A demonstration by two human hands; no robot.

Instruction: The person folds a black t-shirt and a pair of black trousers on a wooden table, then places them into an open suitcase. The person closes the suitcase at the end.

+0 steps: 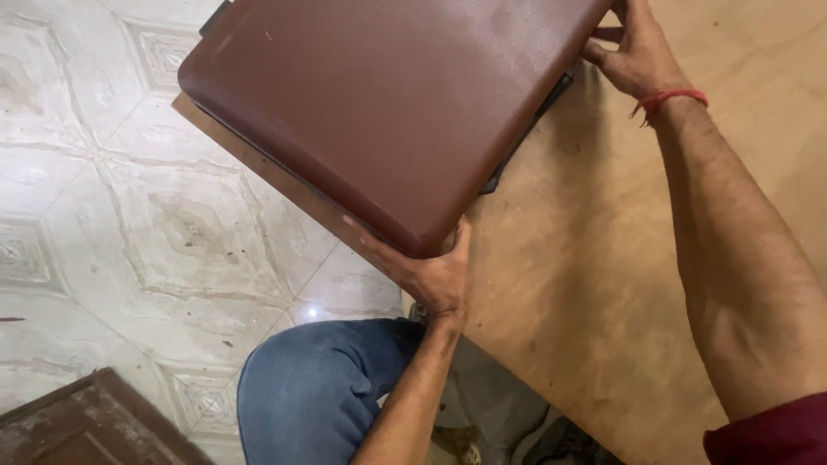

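Note:
A dark red-brown laptop with a textured lid lies closed, slanted across the corner of a plywood table, part of it overhanging the table's edge. My left hand grips its near corner from below, thumb up against the side. My right hand, a red thread at the wrist, holds the far right edge of the laptop with fingers wrapped over it.
Patterned pale floor tiles lie to the left. My knee in blue jeans is below the table corner. A dark wooden piece sits at the bottom left. A black part shows under the laptop's right edge.

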